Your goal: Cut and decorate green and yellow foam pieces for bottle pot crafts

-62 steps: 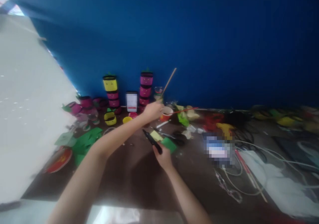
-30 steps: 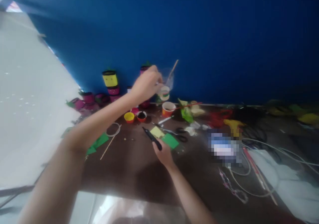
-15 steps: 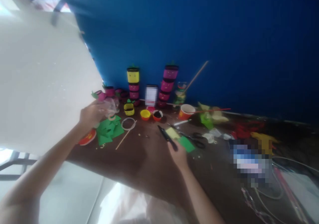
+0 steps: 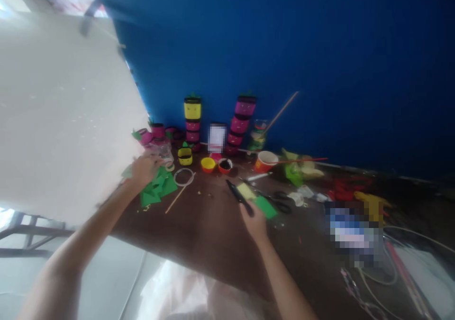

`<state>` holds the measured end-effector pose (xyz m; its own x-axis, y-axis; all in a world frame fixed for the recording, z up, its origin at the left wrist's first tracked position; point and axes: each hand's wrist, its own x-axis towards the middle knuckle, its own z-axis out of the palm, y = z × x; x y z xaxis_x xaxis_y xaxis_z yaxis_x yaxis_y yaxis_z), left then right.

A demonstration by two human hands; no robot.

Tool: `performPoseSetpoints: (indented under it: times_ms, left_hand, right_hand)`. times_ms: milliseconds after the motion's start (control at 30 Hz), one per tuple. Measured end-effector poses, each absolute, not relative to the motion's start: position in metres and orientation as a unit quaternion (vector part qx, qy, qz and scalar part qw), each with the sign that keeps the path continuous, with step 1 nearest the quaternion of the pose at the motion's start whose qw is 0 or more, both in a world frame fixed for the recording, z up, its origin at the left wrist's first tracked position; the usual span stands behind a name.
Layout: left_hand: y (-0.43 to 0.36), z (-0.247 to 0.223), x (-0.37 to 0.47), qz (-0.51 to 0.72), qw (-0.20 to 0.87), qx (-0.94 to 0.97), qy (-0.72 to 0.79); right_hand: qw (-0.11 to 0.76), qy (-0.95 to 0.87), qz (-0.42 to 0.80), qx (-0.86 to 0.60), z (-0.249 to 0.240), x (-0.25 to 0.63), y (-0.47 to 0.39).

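Note:
My left hand [image 4: 144, 172] is over the left side of the table, among green sheet pieces [image 4: 159, 185] and beside a crumpled clear plastic bag [image 4: 162, 150]. A small tape roll [image 4: 168, 164] lies just past its fingers, which are blurred, so I cannot see whether they hold anything. My right hand [image 4: 255, 221] is closed around the near end of a slim black tool [image 4: 236, 193], whose exact kind is unclear. That tool slants away to the left, next to a pale yellow square [image 4: 245, 191] and a green square [image 4: 266, 207].
Stacked purple and yellow face-decorated cups [image 4: 192, 109] stand by the blue wall. Small yellow [image 4: 208, 164] and dark-filled bowls [image 4: 225, 165], a paper cup [image 4: 266, 161] with a red stick, and black-handled scissors [image 4: 282, 201] are mid-table. A clear ring [image 4: 184, 177] and thin stick [image 4: 175, 200] lie left.
My left hand has shifted right and slightly nearer, from beside the plastic bag to over the green pieces. My right hand and the black tool stay in place. The view has shifted slightly.

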<state>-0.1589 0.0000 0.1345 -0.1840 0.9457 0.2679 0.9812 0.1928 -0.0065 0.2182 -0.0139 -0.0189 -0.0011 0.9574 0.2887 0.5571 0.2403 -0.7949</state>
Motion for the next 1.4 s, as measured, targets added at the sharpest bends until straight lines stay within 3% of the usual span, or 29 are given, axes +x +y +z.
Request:
performPoseSetpoints:
  times_ms: [1200, 1400]
  left_hand:
    - [0.014, 0.098, -0.167, -0.161, 0.156, -0.621, -0.751]
    - [0.012, 0.084, -0.161, -0.282, 0.140, -0.579, -0.752]
  right_hand:
    - [0.416, -0.671, 0.248, -0.561, -0.015, 0.218, -0.014]
    - [0.421, -0.670, 0.244, -0.561, -0.013, 0.218, -0.015]
